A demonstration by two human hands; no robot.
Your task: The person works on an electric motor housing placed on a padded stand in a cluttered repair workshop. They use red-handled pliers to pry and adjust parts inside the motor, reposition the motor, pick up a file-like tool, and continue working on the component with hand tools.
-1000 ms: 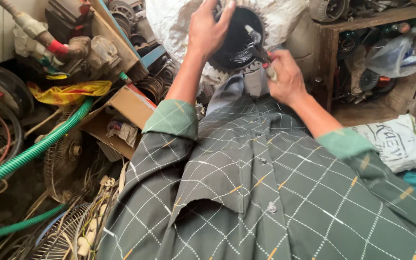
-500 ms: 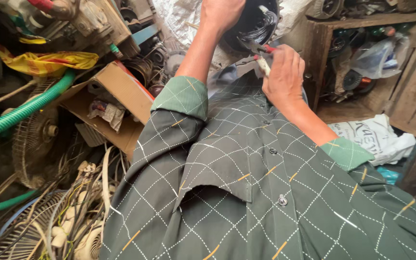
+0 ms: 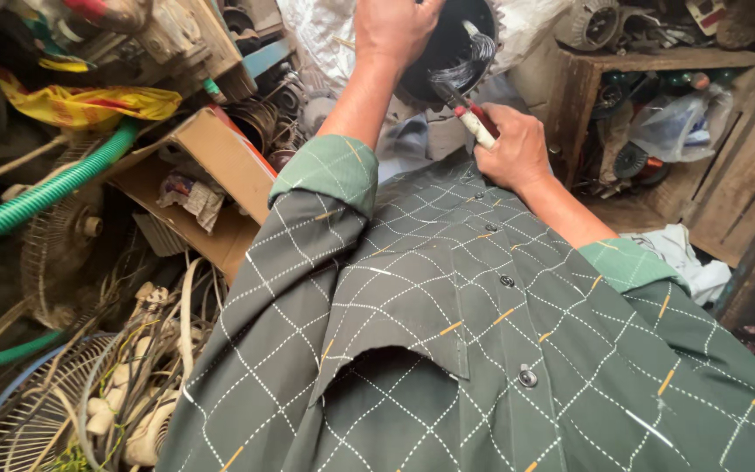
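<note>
Since the earlier frame, both hands have been drawn closer and higher in view, and the cardboard box (image 3: 207, 188) has slid toward the middle left. A round black part (image 3: 447, 48), dark and hollow with pale wires at its rim, is held at the top centre, above the lap. The left hand (image 3: 395, 31) is closed over its upper edge, forearm raised and sleeve rolled to the elbow. The right hand (image 3: 517, 153) is gripped around a pair of pliers (image 3: 472, 118), whose tip is laid against the wires. Crumpled paper is seen inside the box. A wooden shelf (image 3: 587, 87) at the right is filled with metal parts and plastic bags. A green hose (image 3: 45, 192) runs beside a fan grille (image 3: 19, 428).
</note>
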